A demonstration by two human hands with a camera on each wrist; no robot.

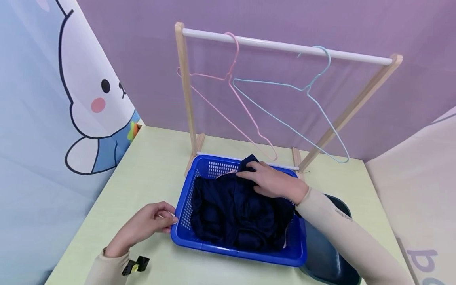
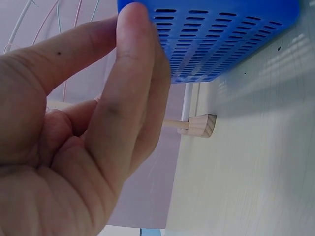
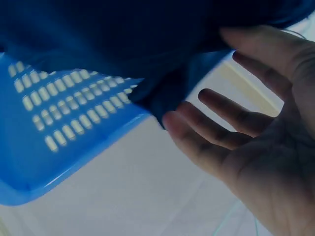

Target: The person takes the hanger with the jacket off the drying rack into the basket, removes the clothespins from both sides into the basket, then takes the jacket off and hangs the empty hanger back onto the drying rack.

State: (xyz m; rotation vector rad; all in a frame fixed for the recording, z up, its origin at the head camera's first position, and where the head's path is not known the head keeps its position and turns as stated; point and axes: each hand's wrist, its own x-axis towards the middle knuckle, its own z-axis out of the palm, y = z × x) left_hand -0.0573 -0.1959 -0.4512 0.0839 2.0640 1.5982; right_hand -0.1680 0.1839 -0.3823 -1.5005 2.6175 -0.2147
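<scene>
A dark navy garment (image 1: pixel 231 209) lies bunched inside a blue plastic basket (image 1: pixel 246 255) with slotted walls; folds hide what kind of garment it is. At the basket's left rim, my left hand (image 1: pixel 151 221) pinches the edge between thumb and fingers, as the left wrist view shows on the blue corner (image 2: pixel 216 29). My right hand (image 1: pixel 268 180) reaches over the far side of the basket and touches a raised corner of the navy cloth. In the right wrist view the right hand's fingers (image 3: pixel 236 118) are spread and fairly straight beside the hanging cloth tip (image 3: pixel 165 98).
Behind the basket stands a wooden rack with a white bar (image 1: pixel 270 44). A pink hanger (image 1: pixel 231 75) and a light blue hanger (image 1: pixel 308 89) hang from it. A dark green tub (image 1: pixel 324 249) sits to the right, partly under my right forearm. Some pale cloth shows beneath the garment.
</scene>
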